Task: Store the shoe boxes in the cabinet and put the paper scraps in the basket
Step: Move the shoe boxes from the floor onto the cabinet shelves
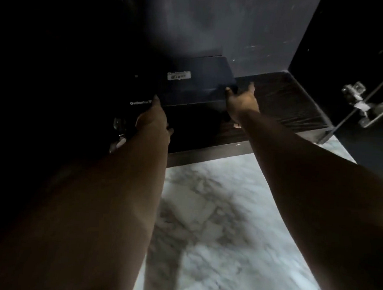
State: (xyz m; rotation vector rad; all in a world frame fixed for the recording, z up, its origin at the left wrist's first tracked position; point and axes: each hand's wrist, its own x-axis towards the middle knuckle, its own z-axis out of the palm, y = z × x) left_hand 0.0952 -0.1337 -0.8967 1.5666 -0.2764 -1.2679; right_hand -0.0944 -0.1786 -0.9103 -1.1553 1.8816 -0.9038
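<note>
Now one dark box (197,84) sits inside the cabinet (291,99), on its floor, at the far left. The left grip (152,117) lies against the box's left side, fingers straight. The right grip (242,101) is loose, with its thumb touching the box's right edge. I think this box is nearly stored. No scraps or basket show, so I cannot tell about that part.

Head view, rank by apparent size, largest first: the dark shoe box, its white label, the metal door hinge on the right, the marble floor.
1. marble floor
2. dark shoe box
3. metal door hinge
4. white label
The floor lies nearest the camera, which inflates how big it looks.
</note>
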